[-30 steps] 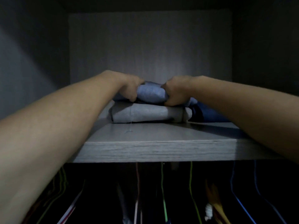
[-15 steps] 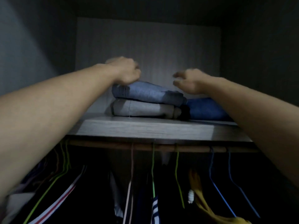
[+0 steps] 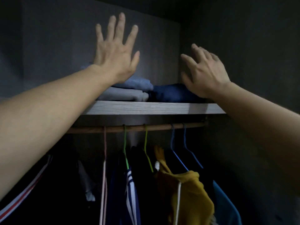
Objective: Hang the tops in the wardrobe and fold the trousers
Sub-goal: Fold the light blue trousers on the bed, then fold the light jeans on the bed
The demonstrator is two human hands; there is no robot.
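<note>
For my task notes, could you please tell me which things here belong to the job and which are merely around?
Job: left hand, right hand, both open; folded blue garment on folded grey garment; folded navy garment beside them; shelf; mustard top and striped navy top hanging below.
Merely around: wardrobe back panel; side wall.

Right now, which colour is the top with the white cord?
The top is mustard yellow; the head view shows it.

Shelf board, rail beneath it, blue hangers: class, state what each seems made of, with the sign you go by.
Grey shelf board: wood or wood-look laminate, matt; grain streaks run along its front edge. Brown round rail: apparently wood, matt, without metallic shine. Thin blue hangers: probably coated wire, given their slim bent hooks; plastic remains possible.
</note>
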